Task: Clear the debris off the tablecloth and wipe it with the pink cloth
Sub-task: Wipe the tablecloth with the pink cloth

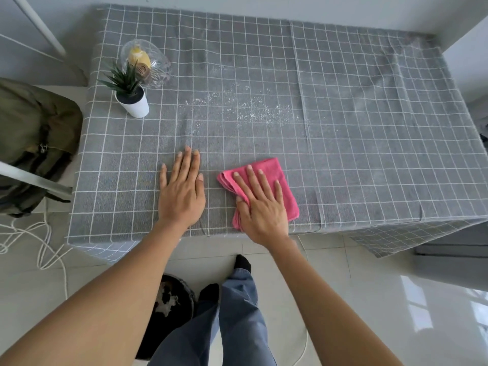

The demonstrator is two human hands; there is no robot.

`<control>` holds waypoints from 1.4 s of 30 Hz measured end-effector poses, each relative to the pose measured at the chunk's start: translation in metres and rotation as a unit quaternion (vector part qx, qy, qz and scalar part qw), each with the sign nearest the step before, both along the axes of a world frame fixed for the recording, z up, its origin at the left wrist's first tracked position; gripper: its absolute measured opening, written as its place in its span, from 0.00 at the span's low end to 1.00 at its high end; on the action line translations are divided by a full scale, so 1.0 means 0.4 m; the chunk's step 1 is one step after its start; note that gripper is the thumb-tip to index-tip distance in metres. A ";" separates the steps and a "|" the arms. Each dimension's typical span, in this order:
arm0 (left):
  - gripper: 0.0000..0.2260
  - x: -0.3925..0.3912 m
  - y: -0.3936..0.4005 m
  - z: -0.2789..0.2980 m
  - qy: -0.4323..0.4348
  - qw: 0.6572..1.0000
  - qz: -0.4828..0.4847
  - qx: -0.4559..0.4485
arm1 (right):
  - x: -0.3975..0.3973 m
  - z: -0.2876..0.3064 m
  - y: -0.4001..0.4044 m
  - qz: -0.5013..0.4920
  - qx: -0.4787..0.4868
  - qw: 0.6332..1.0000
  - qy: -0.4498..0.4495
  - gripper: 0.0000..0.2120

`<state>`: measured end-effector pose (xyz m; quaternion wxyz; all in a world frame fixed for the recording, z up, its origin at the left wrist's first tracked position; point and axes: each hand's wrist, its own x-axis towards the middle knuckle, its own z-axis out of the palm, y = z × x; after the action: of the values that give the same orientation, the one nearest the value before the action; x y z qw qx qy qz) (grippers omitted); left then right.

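Note:
A grey tablecloth (356,114) with a white grid covers the table. White crumbs of debris (248,109) lie scattered across its middle, beyond both hands. The folded pink cloth (269,169) lies near the front edge. My right hand (261,204) presses flat on the pink cloth, fingers spread, thumb tucked against its left fold. My left hand (182,188) rests flat and empty on the bare tablecloth just left of the cloth, fingers together, pointing away from me.
A small plant in a white pot (133,97) and a clear glass jar (146,62) stand at the table's far left. A green bag (34,143) sits on a chair to the left. A white cord (42,241) and a dark bin (169,310) lie on the floor.

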<state>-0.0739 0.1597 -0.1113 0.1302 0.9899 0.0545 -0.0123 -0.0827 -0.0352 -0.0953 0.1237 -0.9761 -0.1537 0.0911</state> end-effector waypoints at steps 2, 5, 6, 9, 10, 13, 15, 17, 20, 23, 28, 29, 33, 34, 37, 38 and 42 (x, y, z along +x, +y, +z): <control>0.24 -0.001 0.001 -0.001 0.003 1.000 0.000 -0.004 | 0.012 0.001 -0.061 -0.027 -0.008 1.000 0.004 0.26; 0.24 -0.001 0.005 -0.001 0.004 1.000 -0.001 -0.006 | 0.028 0.006 -0.173 -0.105 -0.026 0.994 0.015 0.26; 0.24 -0.002 0.005 -0.002 0.006 1.000 -0.002 -0.005 | 0.033 0.008 -0.212 -0.126 -0.034 0.991 0.018 0.26; 0.25 0.000 0.004 0.000 0.010 1.000 -0.002 -0.006 | 0.048 0.017 -0.281 -0.181 -0.033 0.982 0.037 0.27; 0.25 0.000 0.005 0.002 0.012 1.000 -0.003 -0.009 | 0.049 0.019 -0.280 -0.201 -0.031 0.978 0.040 0.27; 0.26 0.003 0.010 0.011 0.025 0.999 -0.015 -0.027 | 0.051 0.021 -0.216 -0.296 -0.010 0.954 0.040 0.26; 0.26 0.002 0.024 0.015 0.031 0.999 -0.023 -0.037 | 0.057 0.022 -0.145 -0.367 0.017 0.929 0.047 0.26; 0.27 0.006 0.055 0.020 0.025 0.998 -0.004 -0.049 | 0.073 0.022 -0.075 -0.399 0.035 0.915 0.046 0.26; 0.26 0.021 0.139 0.025 0.022 0.998 0.034 -0.046 | 0.102 0.016 0.017 -0.364 0.038 0.930 0.039 0.26; 0.26 0.047 0.227 0.026 0.031 0.998 0.047 -0.022 | 0.135 0.007 0.113 -0.287 0.038 0.957 0.032 0.27; 0.23 0.097 0.314 0.031 0.035 0.996 0.084 -0.018 | 0.183 0.003 0.266 -0.178 0.030 0.983 0.030 0.28; 0.23 0.099 0.323 0.026 0.033 0.996 0.087 -0.015 | 0.189 0.003 0.295 -0.154 0.030 0.987 0.032 0.28; 0.26 0.093 0.332 0.013 0.007 0.996 0.091 0.000 | 0.185 0.000 0.407 -0.051 0.038 0.998 0.025 0.28; 0.27 0.094 0.330 0.012 0.006 0.996 0.091 0.000 | 0.176 0.000 0.430 -0.026 0.040 0.999 0.024 0.29; 0.27 0.094 0.330 0.010 -0.007 0.996 0.091 0.003 | 0.157 -0.002 0.467 0.040 0.049 0.998 0.018 0.29; 0.27 0.094 0.331 0.009 -0.008 0.996 0.091 0.002 | 0.162 -0.002 0.462 0.046 0.046 0.998 0.016 0.29; 0.25 0.093 0.335 0.008 -0.002 0.996 0.090 0.000 | 0.210 -0.008 0.394 -0.028 0.006 1.000 0.001 0.27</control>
<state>-0.0365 0.2937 -0.1082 0.1306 0.9810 0.1431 0.0016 0.0014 0.1224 -0.0984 0.1328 -0.9791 -0.1265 0.0878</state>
